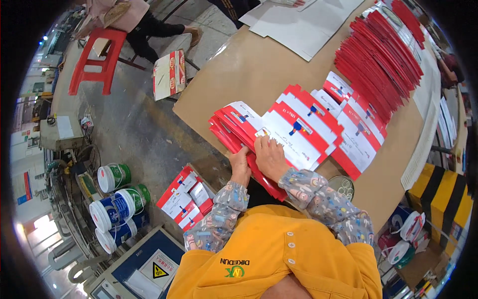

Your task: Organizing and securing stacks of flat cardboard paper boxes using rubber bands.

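Flat red-and-white printed cartons (pixel 294 132) lie in an overlapping pile at the table's near edge. My left hand (pixel 240 167) grips the red edge of the near-left cartons, thumb on top; its other fingers are mostly hidden. Close beside it, my right hand (pixel 271 158) rests on the pile's white face, fingers stretched forward and slightly bent. Beneath both hands, red carton edges (pixel 269 182) slant toward my body. Further right, more loose cartons (pixel 356 129) overlap one another.
A long row of red cartons (pixel 381 60) leans at the table's (pixel 219 84) far right. White sheets (pixel 303 30) lie at the back, near another person's hand (pixel 294 2). A round dish of rings (pixel 342 188) sits near my right forearm. Several buckets (pixel 112 209) stand left, beyond more cartons (pixel 185 199).
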